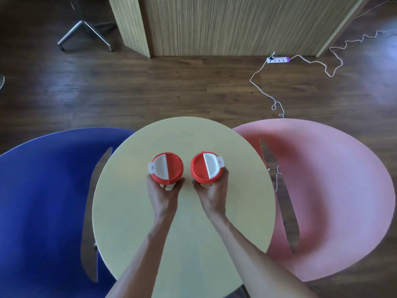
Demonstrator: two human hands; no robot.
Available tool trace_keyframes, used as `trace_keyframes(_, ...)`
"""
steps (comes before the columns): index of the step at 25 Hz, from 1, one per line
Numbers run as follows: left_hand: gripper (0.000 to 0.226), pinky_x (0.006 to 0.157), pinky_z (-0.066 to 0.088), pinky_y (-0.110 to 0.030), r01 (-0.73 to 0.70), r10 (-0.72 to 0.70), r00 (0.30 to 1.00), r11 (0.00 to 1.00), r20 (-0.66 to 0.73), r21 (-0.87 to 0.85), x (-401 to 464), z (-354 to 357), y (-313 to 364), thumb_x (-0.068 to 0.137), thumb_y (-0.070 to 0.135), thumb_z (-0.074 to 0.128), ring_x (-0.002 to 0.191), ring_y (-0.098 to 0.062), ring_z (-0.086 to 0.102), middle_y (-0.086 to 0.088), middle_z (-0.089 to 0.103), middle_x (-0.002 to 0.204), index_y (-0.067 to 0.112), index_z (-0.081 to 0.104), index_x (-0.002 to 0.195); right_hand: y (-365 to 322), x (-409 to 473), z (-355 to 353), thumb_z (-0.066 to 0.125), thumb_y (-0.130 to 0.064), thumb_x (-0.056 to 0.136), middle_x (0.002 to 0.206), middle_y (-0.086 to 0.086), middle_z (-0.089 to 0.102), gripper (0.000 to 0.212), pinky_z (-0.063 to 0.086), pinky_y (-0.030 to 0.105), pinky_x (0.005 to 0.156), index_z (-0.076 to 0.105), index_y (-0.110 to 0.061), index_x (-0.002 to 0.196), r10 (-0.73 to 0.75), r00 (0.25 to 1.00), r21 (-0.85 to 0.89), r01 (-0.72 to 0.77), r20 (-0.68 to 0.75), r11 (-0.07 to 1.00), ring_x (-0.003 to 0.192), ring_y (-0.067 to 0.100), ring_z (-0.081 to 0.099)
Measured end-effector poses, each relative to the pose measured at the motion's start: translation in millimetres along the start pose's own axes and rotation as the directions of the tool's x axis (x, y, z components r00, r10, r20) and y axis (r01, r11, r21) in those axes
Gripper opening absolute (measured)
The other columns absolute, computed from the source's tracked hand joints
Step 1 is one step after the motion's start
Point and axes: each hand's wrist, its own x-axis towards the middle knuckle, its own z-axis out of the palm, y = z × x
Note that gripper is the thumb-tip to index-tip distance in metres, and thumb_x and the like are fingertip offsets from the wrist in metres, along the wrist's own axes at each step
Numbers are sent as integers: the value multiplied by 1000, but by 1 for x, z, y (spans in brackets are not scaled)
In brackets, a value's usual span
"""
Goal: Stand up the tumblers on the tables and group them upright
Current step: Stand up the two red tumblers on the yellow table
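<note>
Two tumblers with red lids and white flip caps stand upright side by side on the round yellow table [184,222]. My left hand [163,195] wraps around the left tumbler [166,167] from the near side. The right tumbler [206,167] is gripped the same way by my right hand [213,195]. A narrow gap separates the two lids. Their bodies are mostly hidden under the lids and my fingers.
A blue table [43,201] lies to the left and a pink table [333,190] to the right, both lower than the yellow one. Beyond are dark wood floor, a wooden partition [225,24], a power strip [278,59] with a white cable, and a metal chair base [84,34].
</note>
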Motion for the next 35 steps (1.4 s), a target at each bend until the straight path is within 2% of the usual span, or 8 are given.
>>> trace_keyframes(2, 71, 88, 54, -41, -29, 27, 999, 998, 36, 50, 0, 5, -1, 60, 28, 88, 104, -19, 58, -1, 58, 117, 32, 46, 117, -16, -1, 6, 86, -16, 65, 129, 6, 52, 90, 47, 38, 102, 38, -14, 142, -12, 1000, -6, 12, -27, 1000, 120, 24, 54)
trace_keyframes(5, 70, 87, 52, -38, -20, 18, 999, 998, 46, 54, 1, 3, -6, 58, 34, 88, 106, -19, 59, 2, 59, 117, 46, 43, 111, -30, -3, 16, 84, -24, 62, 126, 6, 52, 91, 48, 42, 99, 40, -12, 140, -32, 998, 74, 36, -49, 997, 117, 25, 55)
trace_keyframes(10, 64, 73, 45, -19, -8, 6, 998, 999, 66, 41, 1, -2, -5, 64, 24, 87, 98, -13, 62, 2, 62, 112, 47, 42, 103, -26, -9, 27, 82, -44, 57, 125, 3, 51, 99, 49, 41, 99, 39, -14, 141, -2, 999, 134, 7, -33, 991, 117, 21, 55)
trace_keyframes(18, 65, 73, 44, -18, -6, 2, 996, 999, 84, 49, 1, -2, -6, 65, 21, 86, 92, 4, 60, 13, 60, 104, 55, 39, 96, -16, -8, 27, 84, -42, 62, 127, -2, 49, 99, 48, 43, 102, 36, -16, 145, -18, 1000, 122, 17, 2, 992, 121, 20, 53)
trace_keyframes(22, 65, 78, 48, -23, 1, -4, 997, 999, 77, 41, 0, -2, -7, 61, 26, 85, 96, -2, 60, 10, 60, 107, 58, 39, 96, -15, -8, 26, 90, -28, 66, 128, -5, 48, 98, 46, 38, 104, 35, -18, 146, -32, 999, 137, 31, 5, 990, 123, 18, 52)
trace_keyframes(30, 72, 83, 49, -28, -37, 32, 993, 998, 110, 43, 2, -6, -13, 64, 24, 86, 103, -2, 58, 15, 59, 110, 64, 38, 100, -13, -8, 27, 89, -25, 67, 126, -8, 48, 94, 47, 39, 102, 37, -16, 144, -37, 999, 152, 35, 11, 988, 122, 19, 52)
trace_keyframes(32, 69, 83, 50, -29, -39, 34, 993, 998, 111, 46, 3, -6, -12, 63, 26, 86, 104, -5, 59, 15, 59, 109, 62, 39, 99, -14, -8, 27, 88, -24, 67, 124, -14, 48, 91, 47, 32, 101, 39, -17, 143, -45, 999, 150, 42, 19, 988, 121, 14, 51)
trace_keyframes(35, 72, 82, 50, -22, -47, 42, 991, 998, 126, 43, 1, -7, -9, 58, 29, 89, 103, 0, 58, 22, 58, 109, 60, 40, 101, -18, -10, 21, 87, -17, 68, 124, -37, 43, 90, 41, 13, 98, 36, -34, 139, -50, 998, 158, 42, 47, 987, 119, -5, 49)
